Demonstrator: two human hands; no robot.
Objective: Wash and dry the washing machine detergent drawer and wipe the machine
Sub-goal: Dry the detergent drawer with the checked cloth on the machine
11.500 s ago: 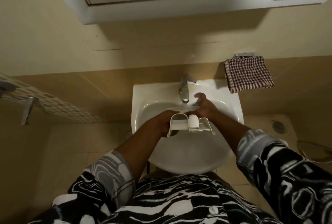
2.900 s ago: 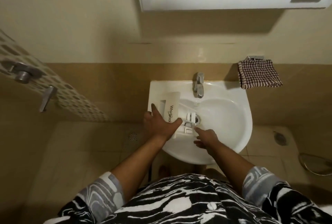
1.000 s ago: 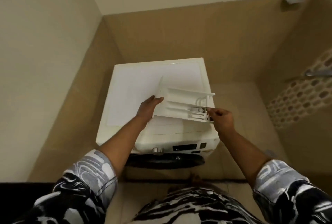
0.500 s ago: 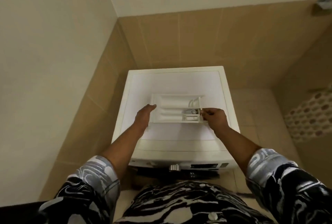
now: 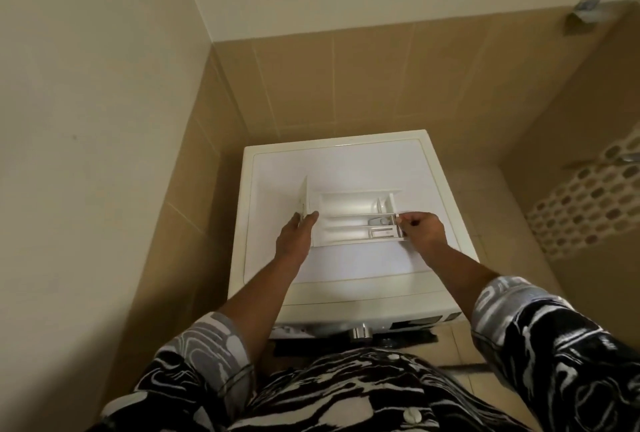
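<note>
A corner of a room is seen from above, with plain cream walls (image 5: 86, 119) and a band of tan tiles (image 5: 346, 78) lower down. A strip of mosaic tiling (image 5: 588, 203) is seen on the right, and a small metal fitting (image 5: 587, 10) is fixed high on the tiled wall. A white front-loading washing machine (image 5: 346, 268) is set into the corner, its flat top turned to the camera. Two forearms in black-and-white patterned sleeves (image 5: 554, 345) are stretched out over it. The white detergent drawer (image 5: 349, 204) is found across the middle of the machine's top, open side up, with its long compartments running left to right. Whether it is fully set down or held just clear of the top cannot be told. Its front panel (image 5: 303, 197) stands upright at the left end. The left hand (image 5: 294, 239) is placed at that end, and the lower corner of the panel is pinched between the thumb and nearly straight fingers. The right hand (image 5: 424, 229) is set at the opposite end, with its fingers curled in and the drawer's rear edge gripped between thumb and fingertips. A chrome dial (image 5: 360, 331) is seen on the machine's front edge, close to the person's body, with a dark display (image 5: 415, 322) beside it. A small grey insert (image 5: 379, 221) is lodged in the middle compartment, near the right hand
</note>
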